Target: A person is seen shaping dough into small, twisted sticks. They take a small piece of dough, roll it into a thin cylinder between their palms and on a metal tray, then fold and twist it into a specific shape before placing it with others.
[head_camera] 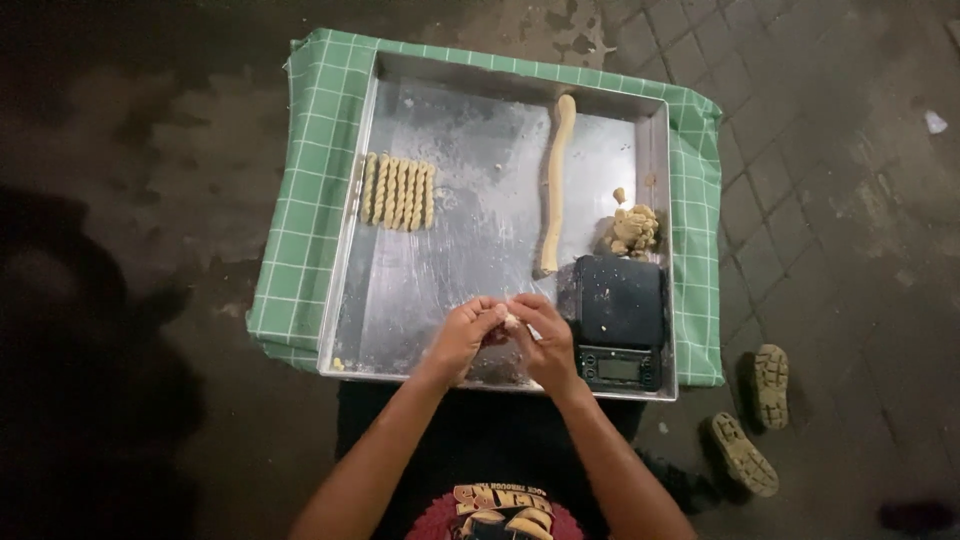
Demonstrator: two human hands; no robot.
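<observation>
Here a small piece of dough (511, 321) is pinched between the fingertips of both hands, just above the near edge of the metal tray (470, 290). The left hand (467, 335) is curled around it from the left, the fingers bent and the grip pressed together on the dough; the right hand (545, 338) is closed on it from the right in the same way, so that the two hands are met thumb to thumb. Most of the piece is hidden by the fingers — only a pale tip is seen between them.

Just beside the right hand, in the near right corner of the tray, a small black digital scale (619, 320) is set. Beyond the scale a lumpy heap of dough (633, 229) is seen, with a tiny crumb of dough lying just behind it. A long rolled rope of dough (556, 185) is laid lengthwise from near the scale toward the far rim, slightly curved. Well apart, on the left of the tray, a row of twisted dough sticks (398, 192) is lined up side by side and touching.

The tray is borne on a green checked cloth (305, 200), which is spread over a dark paved floor (830, 200). A pair of sandals (756, 415) is left on the floor to the right.
</observation>
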